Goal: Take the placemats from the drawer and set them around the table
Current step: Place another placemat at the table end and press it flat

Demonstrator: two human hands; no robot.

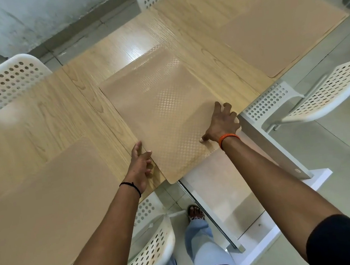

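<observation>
i'm looking down on a light wood-grain surface (87,81) with both bare arms stretched out over its near edge. the middle placemat (163,116), tan with a fine checker texture, lies at a slant across the centre of the surface, and its near corner hangs just past the near edge. my left hand (141,163) rests against that mat's left side near the near edge, fingers loosely curled along the border, thumb on the wood; i cannot tell whether that grip actually pinches the mat or only touches it. my right hand (220,124) is spread flat on the mat's near right part, fingers splayed wide and pressing down, closed on nothing. an orange band (229,139) circles the right wrist and a black band (132,187) the left. a second placemat (45,205) lies flat at the near left corner of the surface, and a third placemat (277,34) lies at the far right end, reaching the right edge. below the near edge, under my right forearm, the open drawer (220,195) shows a pale bottom. white perforated chairs stand around: one at the far left (1,86), one at the right (311,96), one below me (149,247).
</observation>
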